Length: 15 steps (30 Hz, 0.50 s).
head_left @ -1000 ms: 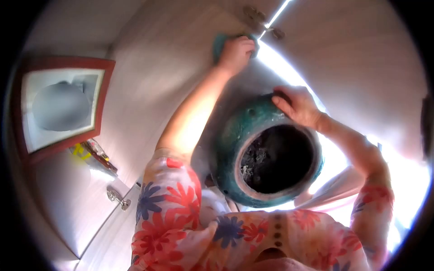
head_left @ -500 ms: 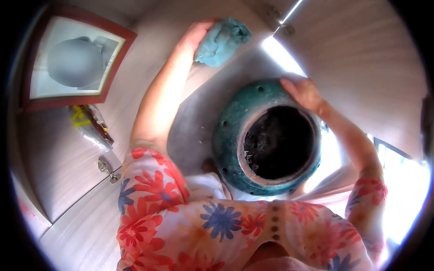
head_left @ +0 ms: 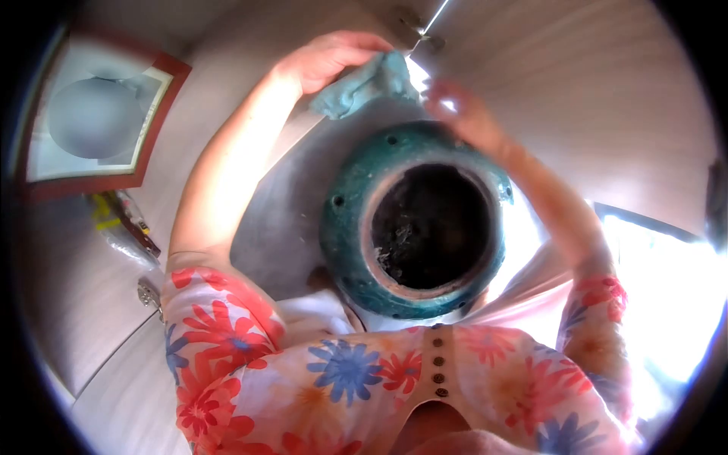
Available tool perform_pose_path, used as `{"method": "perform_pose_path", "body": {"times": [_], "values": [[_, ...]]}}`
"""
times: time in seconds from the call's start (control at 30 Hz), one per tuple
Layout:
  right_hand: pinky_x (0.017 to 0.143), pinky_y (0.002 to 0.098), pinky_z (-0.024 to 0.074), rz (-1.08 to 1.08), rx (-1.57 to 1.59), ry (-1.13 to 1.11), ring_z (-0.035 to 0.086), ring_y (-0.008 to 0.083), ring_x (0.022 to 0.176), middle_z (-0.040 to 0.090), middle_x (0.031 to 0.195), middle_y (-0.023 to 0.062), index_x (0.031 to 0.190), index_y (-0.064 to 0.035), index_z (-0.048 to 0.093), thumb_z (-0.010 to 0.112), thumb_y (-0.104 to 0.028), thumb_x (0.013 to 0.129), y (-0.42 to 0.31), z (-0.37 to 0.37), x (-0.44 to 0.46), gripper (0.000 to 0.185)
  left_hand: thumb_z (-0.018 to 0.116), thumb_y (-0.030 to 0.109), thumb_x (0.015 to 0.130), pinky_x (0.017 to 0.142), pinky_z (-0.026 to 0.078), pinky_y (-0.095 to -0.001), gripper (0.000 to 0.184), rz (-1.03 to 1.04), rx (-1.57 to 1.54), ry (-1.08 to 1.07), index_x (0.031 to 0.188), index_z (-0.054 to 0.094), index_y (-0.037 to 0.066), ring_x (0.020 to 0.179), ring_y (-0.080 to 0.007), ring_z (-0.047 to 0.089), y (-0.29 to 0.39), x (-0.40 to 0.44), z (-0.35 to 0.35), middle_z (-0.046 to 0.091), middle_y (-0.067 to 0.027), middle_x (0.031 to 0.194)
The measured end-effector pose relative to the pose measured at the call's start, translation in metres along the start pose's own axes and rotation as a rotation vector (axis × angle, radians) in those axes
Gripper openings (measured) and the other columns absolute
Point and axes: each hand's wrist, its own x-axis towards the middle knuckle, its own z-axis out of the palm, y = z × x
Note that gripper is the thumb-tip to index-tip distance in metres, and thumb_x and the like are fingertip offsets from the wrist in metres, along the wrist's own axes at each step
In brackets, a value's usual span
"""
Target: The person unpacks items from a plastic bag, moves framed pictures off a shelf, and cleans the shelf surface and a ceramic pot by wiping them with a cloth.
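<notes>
Left hand (head_left: pixel 327 61) pinches a teal cloth (head_left: pixel 365 87); right hand (head_left: pixel 464 115), blurred, its grip indiscernible, is at the far edge of a green pot (head_left: pixel 346 235).

A round, dark-green, ceramic-looking pot (head_left: pixel 345 243) with small holes about its shoulder has its pale-rimmed circular mouth facing the viewer, grey crumbly residue (head_left: pixel 384 258) inside. A crumpled, blue-green fabric cloth (head_left: pixel 364 89) hangs bunched near its far side.

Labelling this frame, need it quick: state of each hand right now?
Left hand: holding the blue-green cloth.
Right hand: blurred, at the far side of the green pot; open or closed cannot be told.
</notes>
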Motion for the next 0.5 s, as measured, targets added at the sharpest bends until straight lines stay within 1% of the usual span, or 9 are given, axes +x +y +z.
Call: {"method": "perform_pose_path", "body": {"times": [0.03,0.07,0.17,0.2,0.27,0.37,0.43,0.47,0.5], "values": [[0.087,0.0301,0.0410,0.028,0.121,-0.018,0.052,0.0233,0.105,0.056,0.110,0.0136,0.121,-0.0060,0.045,0.055,-0.031,0.081,-0.022,-0.003,0.003,0.048,0.050,0.011,0.085,0.080,0.046,-0.0242,0.025,0.005,0.103,-0.032,0.106,0.052,-0.001,0.086,-0.0108,0.057,0.004,-0.001,0.002,0.060,-0.0052,0.095],[0.085,0.0289,0.0416,-0.089,0.261,-0.032,0.053,0.0197,0.099,0.059,0.104,0.0129,0.115,-0.0046,0.050,0.055,-0.022,0.079,-0.020,0.002,0.012,0.040,0.052,0.012,0.085,0.078,0.045,-0.0216,0.025,-0.014,0.010,-0.077,0.106,0.054,-0.001,0.084,-0.0098,0.056,0.011,-0.003,0.006,0.060,-0.0041,0.094],[0.079,0.0292,0.0431,-0.137,0.031,0.022,0.056,0.0179,0.087,0.061,0.092,0.0108,0.102,-0.0017,0.057,0.054,-0.015,0.077,-0.031,0.005,0.033,0.029,0.055,0.014,0.083,0.076,0.045,-0.0203,0.026,-0.044,0.238,-0.027,0.106,0.055,0.001,0.084,-0.0091,0.056,0.020,-0.012,0.005,0.060,-0.0031,0.093],[0.077,0.0292,0.0436,-0.156,-0.046,0.033,0.056,0.0174,0.083,0.062,0.088,0.0102,0.098,-0.0007,0.059,0.053,-0.013,0.076,-0.034,0.006,0.039,0.026,0.056,0.013,0.082,0.075,0.045,-0.0202,0.027,-0.090,0.306,0.001,0.106,0.056,0.001,0.084,-0.0089,0.056,0.022,-0.015,0.003,0.060,-0.0032,0.094],[0.076,0.0289,0.0439,-0.128,-0.020,0.022,0.057,0.0171,0.082,0.062,0.087,0.0097,0.097,-0.0003,0.059,0.054,-0.011,0.075,-0.034,0.008,0.049,0.025,0.057,0.012,0.080,0.072,0.045,-0.0199,0.029,-0.195,0.434,0.065,0.107,0.056,0.003,0.084,-0.0087,0.055,0.022,-0.027,-0.007,0.059,-0.0032,0.096],[0.076,0.0273,0.0441,-0.097,0.076,-0.011,0.057,0.0157,0.082,0.062,0.088,0.0085,0.096,0.0002,0.059,0.055,-0.006,0.074,-0.033,0.012,0.061,0.023,0.059,0.010,0.075,0.070,0.045,-0.0206,0.040,-0.264,0.311,0.057,0.114,0.052,0.003,0.083,-0.0088,0.054,0.016,-0.048,-0.024,0.056,-0.0050,0.105],[0.076,0.0265,0.0442,-0.090,0.199,-0.049,0.057,0.0151,0.082,0.062,0.090,0.0079,0.094,0.0001,0.058,0.055,-0.002,0.074,-0.034,0.017,0.067,0.021,0.060,0.010,0.073,0.068,0.045,-0.0203,0.049,-0.279,0.307,0.099,0.120,0.047,0.006,0.084,-0.0087,0.053,0.009,-0.052,-0.031,0.052,-0.0069,0.113],[0.077,0.0248,0.0444,-0.112,0.243,-0.066,0.056,0.0133,0.083,0.061,0.093,0.0064,0.091,-0.0002,0.058,0.053,0.004,0.073,-0.038,0.019,0.068,0.019,0.060,0.010,0.071,0.068,0.045,-0.0201,0.054,-0.285,0.306,0.116,0.123,0.045,0.007,0.085,-0.0086,0.052,0.005,-0.052,-0.033,0.049,-0.0078,0.117],[0.077,0.0245,0.0444,-0.129,0.261,-0.082,0.056,0.0128,0.083,0.060,0.094,0.0062,0.089,-0.0006,0.058,0.053,0.005,0.073,-0.042,0.021,0.069,0.018,0.061,0.010,0.071,0.068,0.045,-0.0201,0.057,-0.265,0.337,0.123,0.125,0.043,0.009,0.086,-0.0086,0.052,0.000,-0.051,-0.033,0.047,-0.0083,0.119]]}}
